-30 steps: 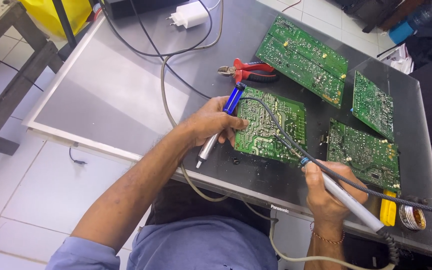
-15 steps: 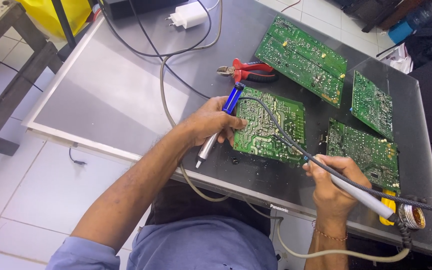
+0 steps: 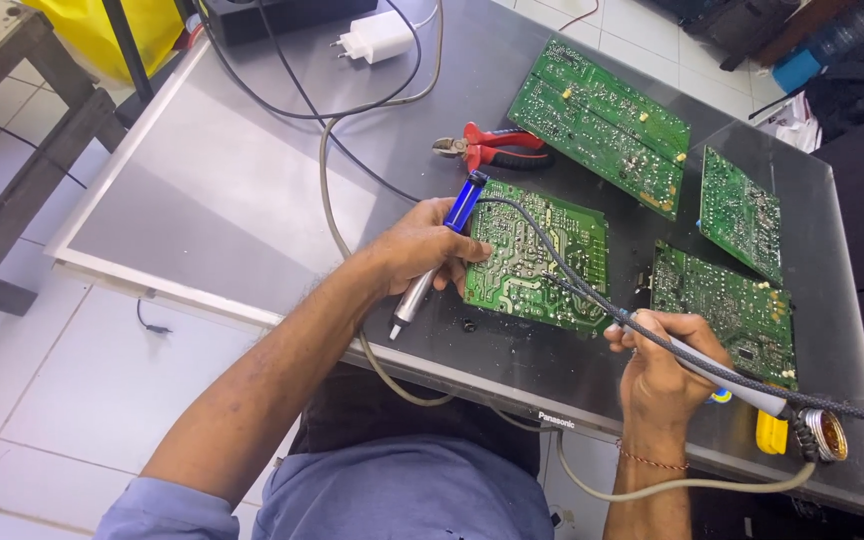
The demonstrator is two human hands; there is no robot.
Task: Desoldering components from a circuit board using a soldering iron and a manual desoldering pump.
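Since the earlier frame the right hand (image 3: 667,365) had drawn the soldering iron (image 3: 727,380) back off the boards, its tip now at the small solder tin (image 3: 824,433). Its fingers were wrapped tight round the handle. The left hand (image 3: 422,250) clenched a desoldering pump (image 3: 437,255) beside the middle circuit board (image 3: 537,255), which looked light, stiff and fragile, best held by its edges.

- An electronics repair workshop: four green circuit boards (image 3: 537,255) lie bare on a grey metal panel (image 3: 222,200) used as a bench.
- Red-handled pliers (image 3: 487,147) at twelve o'clock.
- Solder tin (image 3: 830,434) at four o'clock; tiled floor (image 3: 42,390) at eight.
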